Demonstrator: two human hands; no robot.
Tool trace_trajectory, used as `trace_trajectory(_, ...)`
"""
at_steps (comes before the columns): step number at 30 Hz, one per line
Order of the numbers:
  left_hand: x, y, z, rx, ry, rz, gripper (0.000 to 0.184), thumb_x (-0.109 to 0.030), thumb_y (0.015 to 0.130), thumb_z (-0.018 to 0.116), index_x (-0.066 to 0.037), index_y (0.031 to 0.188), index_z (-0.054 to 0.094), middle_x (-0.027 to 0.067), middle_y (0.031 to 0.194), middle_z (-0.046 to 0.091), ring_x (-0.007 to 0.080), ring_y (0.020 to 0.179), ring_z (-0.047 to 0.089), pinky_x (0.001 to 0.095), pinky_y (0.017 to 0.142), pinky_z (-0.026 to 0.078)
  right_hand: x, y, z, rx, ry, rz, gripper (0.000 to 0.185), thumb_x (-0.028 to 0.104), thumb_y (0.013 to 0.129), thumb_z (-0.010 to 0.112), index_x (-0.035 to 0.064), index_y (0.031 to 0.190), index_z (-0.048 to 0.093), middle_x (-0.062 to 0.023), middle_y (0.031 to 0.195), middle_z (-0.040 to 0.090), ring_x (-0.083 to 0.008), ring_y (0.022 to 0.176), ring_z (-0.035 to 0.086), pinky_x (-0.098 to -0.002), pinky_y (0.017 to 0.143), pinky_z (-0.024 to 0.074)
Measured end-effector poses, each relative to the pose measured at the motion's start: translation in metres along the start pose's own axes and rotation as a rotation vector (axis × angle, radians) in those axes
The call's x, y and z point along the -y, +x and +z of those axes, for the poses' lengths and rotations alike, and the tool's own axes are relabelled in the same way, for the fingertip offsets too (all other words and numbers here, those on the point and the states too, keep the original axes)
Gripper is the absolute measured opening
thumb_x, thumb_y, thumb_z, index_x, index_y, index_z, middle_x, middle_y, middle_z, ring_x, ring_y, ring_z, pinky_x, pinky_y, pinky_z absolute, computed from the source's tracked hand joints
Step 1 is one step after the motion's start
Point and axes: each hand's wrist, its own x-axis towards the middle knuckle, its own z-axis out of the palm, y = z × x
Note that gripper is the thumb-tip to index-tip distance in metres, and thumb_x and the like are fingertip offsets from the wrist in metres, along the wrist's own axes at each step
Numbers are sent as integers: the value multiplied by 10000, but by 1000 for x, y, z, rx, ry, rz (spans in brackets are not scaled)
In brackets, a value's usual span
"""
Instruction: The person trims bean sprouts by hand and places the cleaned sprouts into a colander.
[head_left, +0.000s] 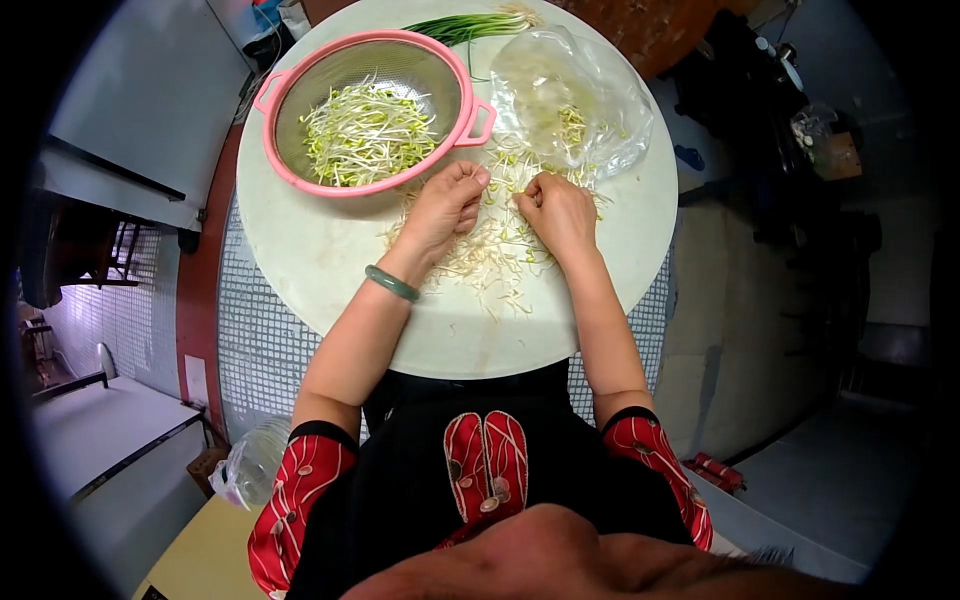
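Work surface: a round, pale table (290, 240) in front of me. The loose sprouts (508, 238) lie scattered across its middle, beneath and between my two hands. My left hand (448, 208) is above the left part of the scatter, thumb and index fingertips pressed together, remaining fingers curled toward the palm. My right hand (562, 214) is opposite, just apart from the left, fingers bent inward and the thumb drawn up to the index finger. I cannot tell whether a sprout is pinched in either hand. A green bracelet (391, 283) encircles my left wrist. Beyond the left hand stands a pink-rimmed strainer (350, 189), containing a heap of sprouts (365, 138). Beyond the right hand lies a clear plastic bag (628, 132), with some sprouts visible at it. A bunch of green onions (462, 28) lies at the far edge.
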Motion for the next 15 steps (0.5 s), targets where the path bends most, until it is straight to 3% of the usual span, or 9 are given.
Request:
trace_trajectory(3,0,0,0,10,10,-5,113,-179,991,592,-99,992,512,-68,683,389,22,524,317,173,440,255,-2,1,-3,49,9,15,176,222,776,744,67,747,666,-92,765,686,-295,686,644,-411,669,478)
trace_trajectory(6,0,0,0,20,5,-8,113,-177,990,591,-90,1011,523,-69,681,387,23,524,318,174,441,258,6,-2,-19,112,191,184,122,168,811,702,48,804,679,-76,754,675,-219,644,626,-343,633,481)
trace_trajectory(9,5,1,-1,34,16,-16,111,-173,990,589,-78,1029,546,-70,681,389,27,522,321,178,445,264,-1,-9,-22,95,615,296,97,123,845,681,27,836,677,-12,716,627,-104,624,547,-259,594,442)
trace_trajectory(12,9,1,3,56,24,-60,120,-163,989,589,-62,1053,577,-68,681,400,31,521,332,185,452,271,-5,-17,-15,111,880,267,86,104,875,675,19,875,666,43,721,567,-43,652,461,-211,588,400)
trace_trajectory(15,11,-3,11,68,42,-53,147,-152,984,596,-48,1088,597,-63,684,422,33,519,344,191,459,278,6,-26,-15,212,936,250,94,107,886,676,18,907,655,58,741,559,-32,656,452,-204,591,394)
